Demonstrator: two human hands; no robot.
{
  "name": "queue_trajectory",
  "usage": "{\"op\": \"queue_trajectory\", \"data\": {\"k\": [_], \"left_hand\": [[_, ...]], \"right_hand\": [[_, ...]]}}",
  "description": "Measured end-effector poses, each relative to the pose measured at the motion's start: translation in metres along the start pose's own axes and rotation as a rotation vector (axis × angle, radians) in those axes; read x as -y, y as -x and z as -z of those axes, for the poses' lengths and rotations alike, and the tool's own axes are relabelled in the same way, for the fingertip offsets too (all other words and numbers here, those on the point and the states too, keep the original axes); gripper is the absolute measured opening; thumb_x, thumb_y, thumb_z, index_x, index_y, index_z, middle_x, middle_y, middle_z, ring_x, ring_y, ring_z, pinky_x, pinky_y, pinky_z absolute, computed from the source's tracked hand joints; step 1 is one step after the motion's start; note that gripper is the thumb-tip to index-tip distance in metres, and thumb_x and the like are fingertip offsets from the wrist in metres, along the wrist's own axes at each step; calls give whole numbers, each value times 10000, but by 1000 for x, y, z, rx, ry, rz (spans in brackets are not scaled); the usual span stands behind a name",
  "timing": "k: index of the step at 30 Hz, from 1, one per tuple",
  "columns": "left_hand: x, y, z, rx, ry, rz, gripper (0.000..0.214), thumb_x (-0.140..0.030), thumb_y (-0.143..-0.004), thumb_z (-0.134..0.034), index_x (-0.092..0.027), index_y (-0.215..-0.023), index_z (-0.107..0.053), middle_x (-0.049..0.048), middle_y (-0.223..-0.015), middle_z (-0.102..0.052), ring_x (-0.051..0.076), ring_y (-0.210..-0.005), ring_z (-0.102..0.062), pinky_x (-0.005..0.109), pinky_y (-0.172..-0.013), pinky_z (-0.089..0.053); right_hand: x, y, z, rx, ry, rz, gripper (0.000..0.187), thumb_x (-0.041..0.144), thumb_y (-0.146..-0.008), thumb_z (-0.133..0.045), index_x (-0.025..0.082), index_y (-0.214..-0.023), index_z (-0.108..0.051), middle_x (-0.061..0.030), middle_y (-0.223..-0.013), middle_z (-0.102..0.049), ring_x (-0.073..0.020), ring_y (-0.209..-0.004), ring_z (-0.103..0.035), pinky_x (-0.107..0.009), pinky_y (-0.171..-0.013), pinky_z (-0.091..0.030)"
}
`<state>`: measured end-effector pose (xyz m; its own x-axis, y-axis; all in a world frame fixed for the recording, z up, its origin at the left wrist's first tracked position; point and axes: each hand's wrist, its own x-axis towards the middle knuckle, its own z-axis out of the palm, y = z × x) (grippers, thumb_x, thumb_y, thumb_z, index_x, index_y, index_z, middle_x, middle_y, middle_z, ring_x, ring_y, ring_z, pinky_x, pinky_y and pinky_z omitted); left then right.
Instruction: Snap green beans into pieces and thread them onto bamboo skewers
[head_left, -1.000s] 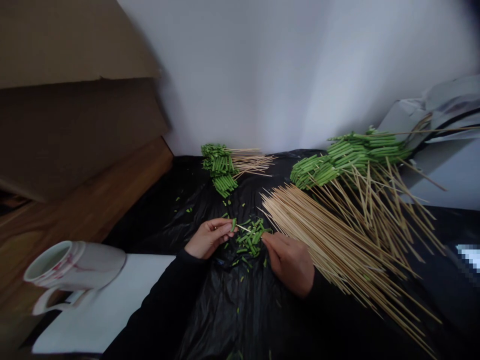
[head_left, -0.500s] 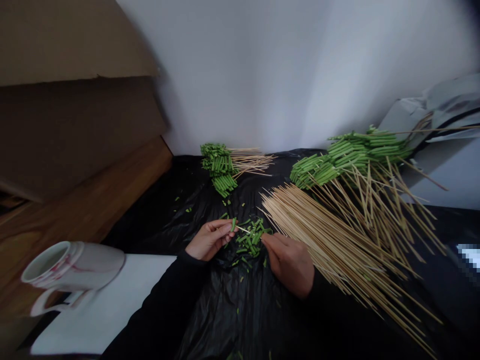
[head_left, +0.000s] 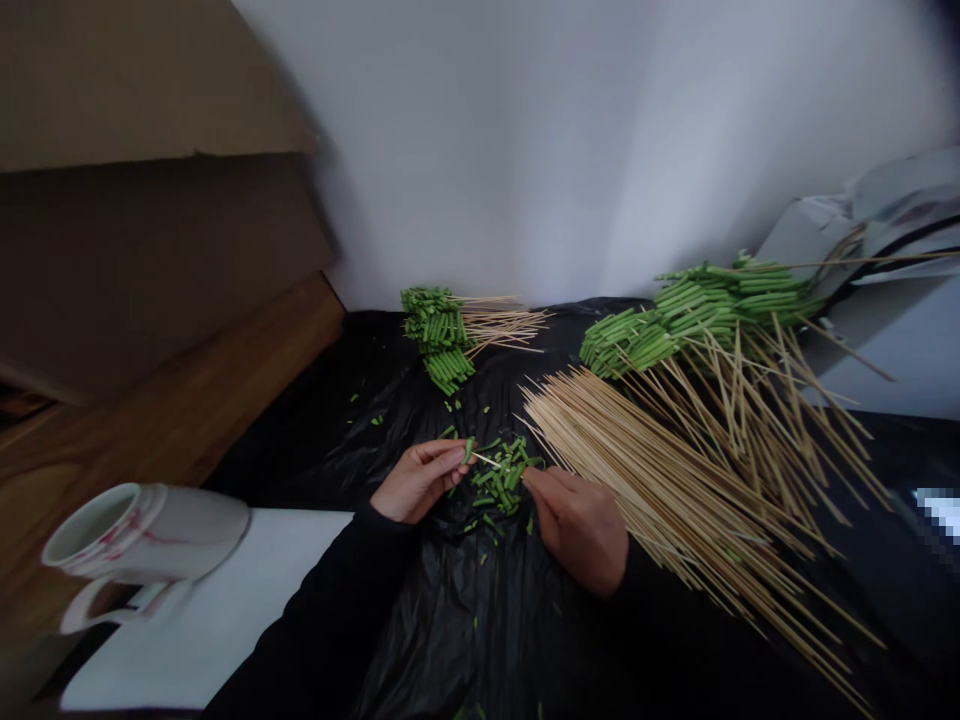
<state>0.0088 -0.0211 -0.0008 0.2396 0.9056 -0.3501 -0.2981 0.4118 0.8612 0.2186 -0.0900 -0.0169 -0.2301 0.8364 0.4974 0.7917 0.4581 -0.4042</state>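
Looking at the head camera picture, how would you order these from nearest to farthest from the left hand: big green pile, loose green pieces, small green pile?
1. Loose green pieces: just right of the left hand.
2. Small green pile: beyond it, by the wall.
3. Big green pile: farther off, back right.

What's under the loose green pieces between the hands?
Crinkled black sheeting shows around the green pieces. Whatever lies directly beneath the pile is covered; can't tell.
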Motion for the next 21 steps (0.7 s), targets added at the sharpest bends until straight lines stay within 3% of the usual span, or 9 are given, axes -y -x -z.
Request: {"op": "queue_trajectory", "data": {"k": [13, 21], "left_hand": [[9, -2, -2, -26, -192, -94, 310, -307, -543, -877, -137, -781, -774, 58, -727, -734, 106, -625, -597, 236, -642, -476], [8, 0, -12, -37, -21, -54, 322, -239, -537, -885, -124, -810, -759, 38, -709, -716, 67, -592, -593, 186, -603, -473]], "right_hand": [[1, 3, -5, 19, -14, -23, 240, 141, -933, -423, 176, -925, -660, -19, -689, -612, -137, -643, -581, -252, -606, -357], [-1, 1, -5, 24, -50, -55, 214, 130, -925, -443, 173, -946, -652, -27, -742, -643, -147, -694, -609, -255, -636, -376]]}}
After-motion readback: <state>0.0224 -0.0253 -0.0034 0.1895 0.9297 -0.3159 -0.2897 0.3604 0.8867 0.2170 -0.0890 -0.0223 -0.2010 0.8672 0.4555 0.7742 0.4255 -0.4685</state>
